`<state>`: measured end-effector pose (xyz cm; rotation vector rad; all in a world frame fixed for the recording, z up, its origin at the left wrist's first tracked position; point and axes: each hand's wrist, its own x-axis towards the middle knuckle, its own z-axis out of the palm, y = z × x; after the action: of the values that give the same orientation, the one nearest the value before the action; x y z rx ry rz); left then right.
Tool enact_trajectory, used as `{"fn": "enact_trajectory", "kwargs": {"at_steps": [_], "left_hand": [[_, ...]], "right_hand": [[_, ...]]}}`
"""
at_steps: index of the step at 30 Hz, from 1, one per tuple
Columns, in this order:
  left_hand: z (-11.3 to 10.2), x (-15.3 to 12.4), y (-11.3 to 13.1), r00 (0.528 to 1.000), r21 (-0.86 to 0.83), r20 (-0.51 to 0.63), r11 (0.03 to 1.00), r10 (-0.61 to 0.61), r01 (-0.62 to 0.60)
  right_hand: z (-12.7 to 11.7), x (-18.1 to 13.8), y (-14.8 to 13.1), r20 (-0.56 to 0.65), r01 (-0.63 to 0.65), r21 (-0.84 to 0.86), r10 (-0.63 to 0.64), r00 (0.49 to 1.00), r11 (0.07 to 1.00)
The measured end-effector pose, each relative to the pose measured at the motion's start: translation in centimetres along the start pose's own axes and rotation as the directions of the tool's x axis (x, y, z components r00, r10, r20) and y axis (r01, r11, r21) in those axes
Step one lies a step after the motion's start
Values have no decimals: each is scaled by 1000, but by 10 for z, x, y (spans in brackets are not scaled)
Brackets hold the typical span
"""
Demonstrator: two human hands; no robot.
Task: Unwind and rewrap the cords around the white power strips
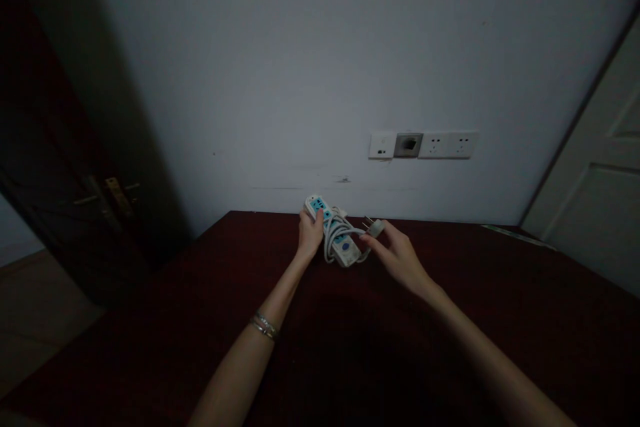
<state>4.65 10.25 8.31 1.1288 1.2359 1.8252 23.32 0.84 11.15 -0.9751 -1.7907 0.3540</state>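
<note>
A white power strip (pixel 345 252) with blue sockets is held just above the dark red table (pixel 165 320), its white cord (pixel 336 232) wound around it. My left hand (pixel 310 233) grips the strip's far end, fingers wrapped round it. My right hand (pixel 395 255) pinches the cord's plug (pixel 375 227) between thumb and fingers, prongs pointing up and left. A bracelet (pixel 265 325) sits on my left wrist.
On the wall behind the table is a row of wall sockets (pixel 447 145) with a grey plate (pixel 409 145) and a small white switch (pixel 381 145). A dark door (pixel 75 167) with a brass latch stands at the left, a white door (pixel 600 180) at the right.
</note>
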Motion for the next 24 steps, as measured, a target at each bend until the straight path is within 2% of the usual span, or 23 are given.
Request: {"fn": "enact_trajectory", "kwargs": {"at_steps": [4, 11, 13, 15, 16, 17, 18, 20, 22, 24], "left_hand": [[-7, 9, -4, 995, 8, -95, 999, -43, 43], [-10, 20, -4, 997, 133, -72, 991, 4, 6], [-10, 20, -2, 1000, 179, -22, 984, 20, -16], [-8, 16, 0, 993, 191, 121, 981, -3, -21], [-6, 12, 1, 972, 173, 235, 985, -28, -14], [-4, 6, 3, 930, 147, 363, 989, -54, 0], [-2, 0, 5, 868, 124, 492, 992, -75, 15], [5, -17, 9, 709, 107, 698, 994, -101, 37], [13, -35, 13, 581, 115, 804, 992, -127, 58], [22, -51, 15, 527, 107, 833, 983, -169, 147]], "right_hand": [[1, -4, -14, 68, 89, -98, -83, 994, 991], [0, -12, -38, 106, 192, -166, -176, 979, 967], [-3, -12, -45, 117, 188, -131, -173, 978, 973], [-8, -10, -50, 137, 145, -62, -136, 981, 987], [-11, -8, -51, 156, 116, -28, -110, 982, 993], [-14, -6, -51, 184, 87, -4, -85, 979, 996], [-16, -4, -48, 215, 65, 8, -65, 974, 998], [-21, 1, -38, 253, 24, -13, -20, 967, 1000], [-23, 6, -22, 218, -34, -75, 49, 975, 997], [-24, 9, -4, 137, -109, -144, 129, 982, 984]]}}
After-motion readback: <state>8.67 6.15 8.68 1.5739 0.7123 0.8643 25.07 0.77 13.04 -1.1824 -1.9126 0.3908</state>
